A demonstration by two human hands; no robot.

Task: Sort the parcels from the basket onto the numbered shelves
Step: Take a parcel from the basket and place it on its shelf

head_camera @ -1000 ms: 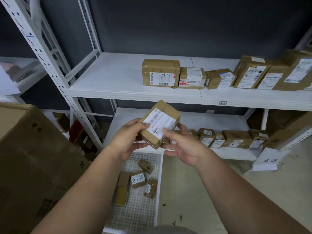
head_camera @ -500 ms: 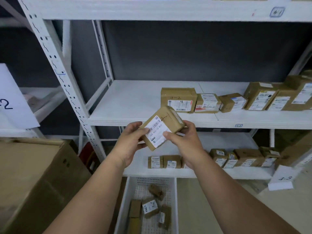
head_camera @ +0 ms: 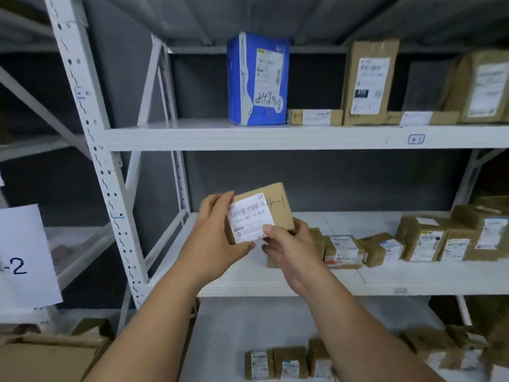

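Note:
A small brown cardboard parcel (head_camera: 275,208) with a white barcode label and "4-1" handwritten on it is held up in front of the middle shelf. My left hand (head_camera: 217,238) grips its left side, thumb under the bottom edge. My right hand (head_camera: 292,249) pinches its lower right corner. Above, the top shelf (head_camera: 248,137) carries a "4-1" tag (head_camera: 416,139) on its front edge. The basket is out of view.
On the 4-1 shelf stand a blue box (head_camera: 257,79), a tall brown box (head_camera: 370,81) and flat parcels. The middle shelf (head_camera: 413,282) holds several brown parcels at the right; more lie on the lower shelf. A white upright (head_camera: 93,150) and a big carton (head_camera: 49,357) are left.
The view has tilted up from the basket and lower shelves to the 4-1 shelf. Both hands lifted the parcel and turned it so its label and "4-1" mark face me.

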